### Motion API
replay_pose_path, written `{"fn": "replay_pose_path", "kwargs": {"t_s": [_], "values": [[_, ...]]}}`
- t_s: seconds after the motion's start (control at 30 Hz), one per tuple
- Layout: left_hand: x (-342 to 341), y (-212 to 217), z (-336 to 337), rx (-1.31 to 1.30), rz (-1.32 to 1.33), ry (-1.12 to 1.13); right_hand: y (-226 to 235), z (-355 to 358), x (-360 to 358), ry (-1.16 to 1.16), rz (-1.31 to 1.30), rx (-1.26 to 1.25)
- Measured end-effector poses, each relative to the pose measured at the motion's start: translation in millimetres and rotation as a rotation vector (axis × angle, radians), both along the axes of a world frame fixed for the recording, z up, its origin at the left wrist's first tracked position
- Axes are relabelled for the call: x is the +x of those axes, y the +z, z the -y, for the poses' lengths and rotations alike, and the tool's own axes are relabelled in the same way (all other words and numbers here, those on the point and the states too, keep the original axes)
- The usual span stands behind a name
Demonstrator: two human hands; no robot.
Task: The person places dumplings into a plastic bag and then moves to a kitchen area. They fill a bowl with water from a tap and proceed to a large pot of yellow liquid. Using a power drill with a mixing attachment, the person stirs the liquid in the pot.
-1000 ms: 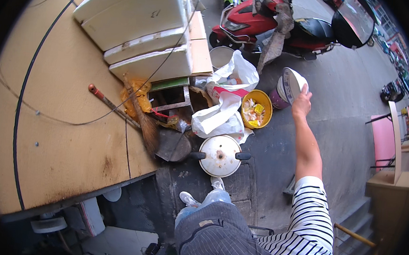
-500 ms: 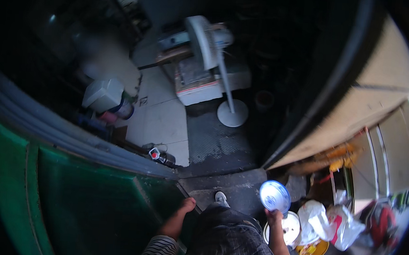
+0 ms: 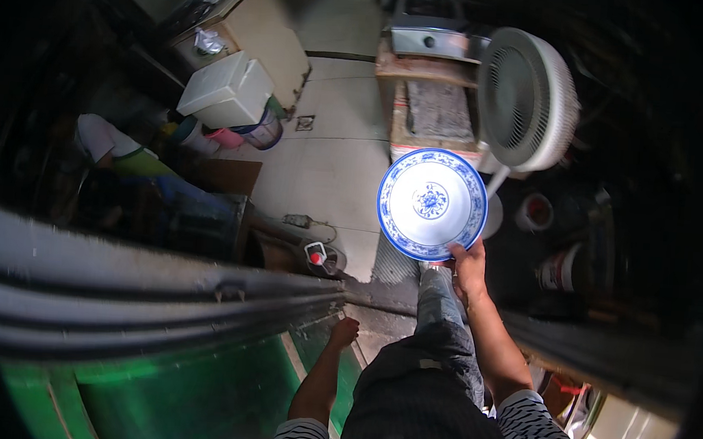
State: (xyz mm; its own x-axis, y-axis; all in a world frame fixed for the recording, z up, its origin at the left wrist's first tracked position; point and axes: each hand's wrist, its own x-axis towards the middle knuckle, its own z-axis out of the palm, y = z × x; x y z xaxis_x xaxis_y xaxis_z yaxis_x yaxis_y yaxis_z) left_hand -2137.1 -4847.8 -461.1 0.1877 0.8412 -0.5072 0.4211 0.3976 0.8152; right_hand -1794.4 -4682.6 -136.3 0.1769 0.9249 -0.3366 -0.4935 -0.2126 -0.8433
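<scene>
A round white plate [image 3: 432,202] with a blue patterned rim and a blue flower in its middle is held out in front of me. My right hand [image 3: 469,268] grips its near right edge, thumb on the upper face and the other fingers hidden beneath. My left hand [image 3: 345,332] hangs low by the green door, its fingers curled in and nothing seen in them.
A standing fan [image 3: 531,101] is ahead on the right, beside a low shelf [image 3: 427,68] carrying a gas stove [image 3: 429,37]. White boxes [image 3: 228,88] stand on tubs at the left. A capped bottle [image 3: 316,255] is on the tiled floor [image 3: 331,165]. The green door [image 3: 192,396] is at my lower left.
I have stepped forward through the doorway, and the fan and shelf look nearer. My right hand has brought the plate from the lower right to in front of me.
</scene>
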Motion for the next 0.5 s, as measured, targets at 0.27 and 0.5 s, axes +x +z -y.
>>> {"fn": "replay_pose_path", "kwargs": {"t_s": [0.27, 0.5], "values": [[-37.4, 93.5, -117.9, -0.361, -0.114, 0.471, 13.4, -212.1, -82.8, 0.11, -0.059, 0.162], [-32.0, 162.7, -287.9, 0.129, 0.154, 0.712, 42.3, -374.6, -156.8, 0.289, 0.032, 0.164]]}}
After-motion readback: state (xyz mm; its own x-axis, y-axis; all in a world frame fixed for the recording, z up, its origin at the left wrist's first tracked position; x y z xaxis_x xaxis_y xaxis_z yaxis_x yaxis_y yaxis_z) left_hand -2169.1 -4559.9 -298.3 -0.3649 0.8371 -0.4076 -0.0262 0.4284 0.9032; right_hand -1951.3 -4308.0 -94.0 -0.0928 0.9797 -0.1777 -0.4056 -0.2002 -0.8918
